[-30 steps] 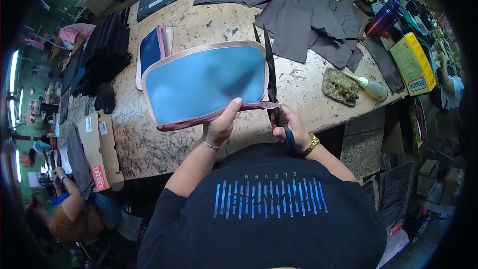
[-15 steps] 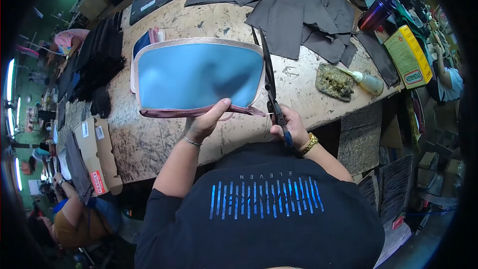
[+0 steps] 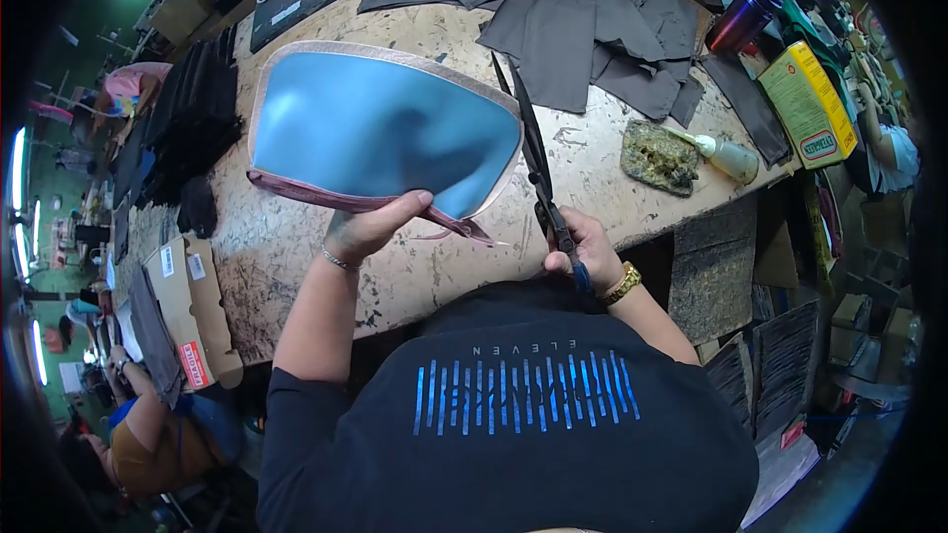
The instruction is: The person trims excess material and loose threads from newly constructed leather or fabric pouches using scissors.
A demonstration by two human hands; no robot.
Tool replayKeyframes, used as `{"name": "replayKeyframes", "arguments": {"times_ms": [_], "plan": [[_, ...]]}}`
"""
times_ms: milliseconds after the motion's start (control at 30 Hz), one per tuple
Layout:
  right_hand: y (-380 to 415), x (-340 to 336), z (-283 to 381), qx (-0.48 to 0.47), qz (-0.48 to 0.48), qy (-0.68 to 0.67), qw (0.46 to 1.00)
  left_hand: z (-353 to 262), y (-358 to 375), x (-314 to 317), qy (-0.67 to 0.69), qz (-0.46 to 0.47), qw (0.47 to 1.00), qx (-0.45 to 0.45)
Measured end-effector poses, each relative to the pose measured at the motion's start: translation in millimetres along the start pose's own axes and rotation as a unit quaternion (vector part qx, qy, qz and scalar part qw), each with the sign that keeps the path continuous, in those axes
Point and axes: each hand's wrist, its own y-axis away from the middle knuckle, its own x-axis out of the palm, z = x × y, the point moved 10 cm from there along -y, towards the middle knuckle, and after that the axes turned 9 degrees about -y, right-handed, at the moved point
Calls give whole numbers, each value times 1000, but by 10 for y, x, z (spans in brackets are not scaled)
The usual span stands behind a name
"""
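Observation:
My left hand (image 3: 373, 229) is closed on the lower edge of a blue fabric panel (image 3: 370, 123) with a pale pink border, its thumb lying on top. Along that lower edge runs a darker pink strip (image 3: 316, 195), whose loose tail hangs past my fingers on the right. The panel is tilted, its right side lower. My right hand (image 3: 590, 245) is wrapped round the blue-tipped handles of large black scissors (image 3: 536, 153). Their blades point away from me, slightly parted, close to the panel's right edge. What lies behind the panel is hidden.
Grey fabric pieces (image 3: 558, 35) cover the table's far side. At the right are a stained block (image 3: 660, 158), a small bottle (image 3: 733, 160), a purple flask (image 3: 746, 15) and a yellow box (image 3: 810, 104). A black stack (image 3: 193, 109) and cardboard box (image 3: 193, 306) stand left. Other people sit nearby.
My left hand has moved left with the panel, which has tilted down to the right. The strip's tail has come away from the scissors and my right hand. A second pink-edged piece is now hidden.

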Motion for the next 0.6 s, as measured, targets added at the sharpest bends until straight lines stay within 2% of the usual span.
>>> {"name": "replayKeyframes", "arguments": {"times_ms": [67, 133, 267, 333, 567, 600], "plan": [[-6, -18, -27, 2, 10, 5, 1000, 12, -32, -68, -2, 1, 1000, -8], [-10, -18, 26, -21, 15, -33, 999, 44, -64, -71, -78, 44, 996, -7], [29, -16, 27, -6, 5, -36, 999, 15, -119, -58, -62, 71, 995, -18], [61, -43, 33, 1, 2, 30, 1000, 24, -143, -50, -34, 76, 996, -21], [50, -31, 80, -7, 34, -14, 999, -92, -178, -54, -54, 103, 993, -2], [63, -26, 59, 18, 37, -28, 999, -102, -178, -67, -53, 105, 993, -2]]}}
